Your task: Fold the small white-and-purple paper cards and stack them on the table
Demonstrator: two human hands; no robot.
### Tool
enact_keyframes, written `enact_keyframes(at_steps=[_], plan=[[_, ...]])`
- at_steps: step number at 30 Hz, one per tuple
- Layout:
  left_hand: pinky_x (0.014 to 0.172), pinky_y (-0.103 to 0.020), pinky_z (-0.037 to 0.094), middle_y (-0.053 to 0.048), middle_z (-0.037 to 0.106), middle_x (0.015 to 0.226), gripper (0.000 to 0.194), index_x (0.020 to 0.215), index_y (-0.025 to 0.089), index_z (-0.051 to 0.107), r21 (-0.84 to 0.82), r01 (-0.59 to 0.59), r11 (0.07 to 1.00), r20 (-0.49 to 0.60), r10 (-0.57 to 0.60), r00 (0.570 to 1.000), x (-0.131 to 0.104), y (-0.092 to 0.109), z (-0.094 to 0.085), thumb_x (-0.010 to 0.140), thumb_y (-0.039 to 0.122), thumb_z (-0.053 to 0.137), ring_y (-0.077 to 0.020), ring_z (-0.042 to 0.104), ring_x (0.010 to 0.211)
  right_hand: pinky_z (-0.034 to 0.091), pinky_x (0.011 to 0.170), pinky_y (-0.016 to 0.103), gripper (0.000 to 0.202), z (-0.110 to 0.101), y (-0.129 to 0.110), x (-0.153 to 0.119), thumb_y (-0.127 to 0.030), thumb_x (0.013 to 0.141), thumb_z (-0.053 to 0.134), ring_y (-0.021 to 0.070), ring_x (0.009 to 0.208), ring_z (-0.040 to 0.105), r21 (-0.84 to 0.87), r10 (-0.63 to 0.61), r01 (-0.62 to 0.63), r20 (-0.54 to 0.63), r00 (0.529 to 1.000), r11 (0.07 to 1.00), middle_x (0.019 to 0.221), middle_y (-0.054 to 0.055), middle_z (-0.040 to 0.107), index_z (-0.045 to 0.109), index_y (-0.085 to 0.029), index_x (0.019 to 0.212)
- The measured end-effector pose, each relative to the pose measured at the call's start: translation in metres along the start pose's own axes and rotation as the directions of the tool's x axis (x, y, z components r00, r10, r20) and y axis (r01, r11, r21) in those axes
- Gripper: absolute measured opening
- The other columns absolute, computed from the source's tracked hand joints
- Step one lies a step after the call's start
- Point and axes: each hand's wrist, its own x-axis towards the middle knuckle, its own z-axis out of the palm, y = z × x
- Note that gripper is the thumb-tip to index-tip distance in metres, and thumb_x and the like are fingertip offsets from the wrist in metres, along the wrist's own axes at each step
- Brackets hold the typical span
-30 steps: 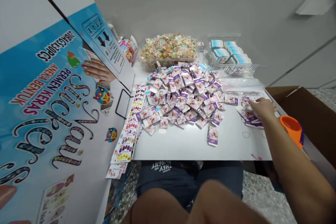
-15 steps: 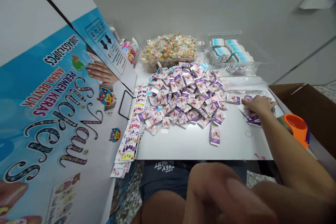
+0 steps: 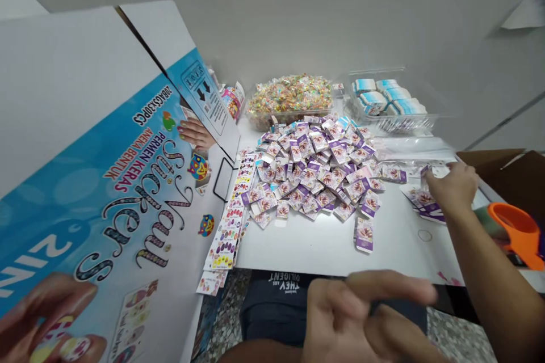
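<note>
My right hand reaches over the right side of the white table. Its thumb and fingertips pinch a small purple-and-white carton, partly hidden by the hand. Just below lies a loose stack of flat purple-and-white cartons. Close to the camera, my left hand hangs in front of the table edge. One of its fingers stretches to the right while others bend, and nothing shows between them. A big heap of small folded cartons covers the table's middle, with one carton lying in front.
Behind the heap stand a clear tub of wrapped candies and a clear tray of blue-white card stacks. Sticker strips hang over the left edge beside a large printed box. An orange tape dispenser and cardboard box are right.
My right hand has lifted slightly off the flat stack, with a carton at its fingertips. My left hand has turned and stretched a finger rightward. The view has shifted left and up.
</note>
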Motion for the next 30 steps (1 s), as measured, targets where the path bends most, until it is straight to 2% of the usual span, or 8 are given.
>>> enact_keyframes(at_steps=[4, 9, 16, 19, 23, 24, 26, 30], plan=[[0.057, -0.036, 0.049, -0.011, 0.063, 0.125, 0.08, 0.115, 0.034, 0.056, -0.101, -0.18, 0.978, 0.151, 0.194, 0.969, 0.025, -0.007, -0.017, 0.054, 0.083, 0.074, -0.0243, 0.069, 0.067, 0.025, 0.101, 0.058, 0.036, 0.008, -0.001, 0.003, -0.044, 0.07, 0.079, 0.044, 0.118, 0.051, -0.18, 0.059, -0.04, 0.104, 0.993, 0.983, 0.113, 0.028, 0.063, 0.062, -0.016, 0.087], [0.066, -0.029, 0.042, -0.008, 0.063, 0.111, 0.059, 0.118, 0.027, 0.055, 0.073, -0.189, 0.979, 0.005, 0.189, 0.982, 0.023, -0.059, -0.081, 0.075, 0.062, 0.076, -0.0159, 0.066, 0.07, 0.024, 0.096, 0.059, 0.027, 0.014, -0.006, 0.01, -0.027, 0.073, 0.071, 0.0366, 0.096, 0.06, -0.229, 0.027, 0.005, 0.135, 0.99, 0.973, 0.074, 0.016, 0.066, 0.052, -0.019, 0.057], [0.066, -0.029, 0.045, -0.006, 0.068, 0.083, 0.04, 0.097, 0.019, 0.063, 0.362, -0.071, 0.93, -0.219, 0.158, 0.963, 0.014, -0.084, -0.127, 0.09, 0.058, 0.065, -0.0155, 0.063, 0.064, 0.04, 0.094, 0.051, 0.018, -0.014, -0.015, -0.059, -0.028, 0.09, 0.052, 0.0354, 0.109, 0.06, -0.174, -0.26, 0.24, -0.104, 0.96, 0.955, 0.103, 0.022, 0.069, 0.066, -0.016, 0.088], [0.078, -0.033, 0.05, -0.011, 0.074, 0.091, 0.042, 0.097, 0.017, 0.069, 0.402, -0.055, 0.914, -0.21, 0.15, 0.966, 0.024, -0.069, -0.114, 0.091, 0.058, 0.064, -0.0213, 0.07, 0.078, 0.051, 0.082, 0.041, 0.011, -0.025, -0.021, -0.145, -0.029, 0.088, 0.063, 0.0268, 0.087, 0.067, 0.13, -0.734, 0.749, -0.148, 0.663, 0.65, 0.095, 0.012, 0.074, 0.07, -0.021, 0.092], [0.101, -0.043, 0.047, -0.018, 0.071, 0.121, 0.067, 0.122, 0.018, 0.066, 0.183, -0.03, 0.983, -0.123, 0.053, 0.991, 0.038, -0.054, -0.092, 0.079, 0.068, 0.072, -0.0308, 0.068, 0.11, 0.056, 0.078, 0.039, 0.031, -0.034, -0.03, -0.264, -0.014, 0.089, 0.059, 0.0243, 0.089, 0.072, 0.366, -0.971, 0.915, -0.096, 0.218, 0.169, 0.106, 0.008, 0.078, 0.071, -0.025, 0.115], [0.101, -0.043, 0.047, -0.018, 0.072, 0.119, 0.067, 0.123, 0.018, 0.066, 0.12, -0.006, 0.993, -0.11, 0.02, 0.994, 0.04, -0.053, -0.089, 0.078, 0.068, 0.073, -0.0308, 0.068, 0.11, 0.057, 0.079, 0.039, 0.036, -0.035, -0.031, -0.286, -0.011, 0.087, 0.058, 0.025, 0.09, 0.073, 0.373, -0.978, 0.919, -0.106, 0.182, 0.131, 0.106, 0.007, 0.079, 0.071, -0.025, 0.117], [0.097, -0.041, 0.049, -0.016, 0.075, 0.107, 0.056, 0.113, 0.017, 0.068, 0.041, 0.036, 0.998, -0.132, -0.03, 0.991, 0.041, -0.055, -0.088, 0.079, 0.062, 0.076, -0.028, 0.07, 0.102, 0.058, 0.077, 0.041, 0.036, -0.035, -0.03, -0.315, -0.015, 0.085, 0.064, 0.0263, 0.087, 0.074, 0.37, -0.97, 0.917, -0.124, 0.209, 0.15, 0.103, 0.008, 0.079, 0.071, -0.024, 0.119], [0.071, -0.028, 0.049, -0.006, 0.069, 0.08, 0.057, 0.092, 0.016, 0.066, 0.017, 0.128, 0.992, -0.234, -0.12, 0.965, 0.038, -0.065, -0.105, 0.069, 0.065, 0.082, -0.0178, 0.066, 0.073, 0.056, 0.083, 0.05, 0.048, -0.033, -0.023, -0.334, -0.044, 0.082, 0.072, 0.036, 0.101, 0.071, 0.451, -0.896, 0.802, -0.014, 0.445, 0.391, 0.118, 0.014, 0.074, 0.068, -0.025, 0.126]])
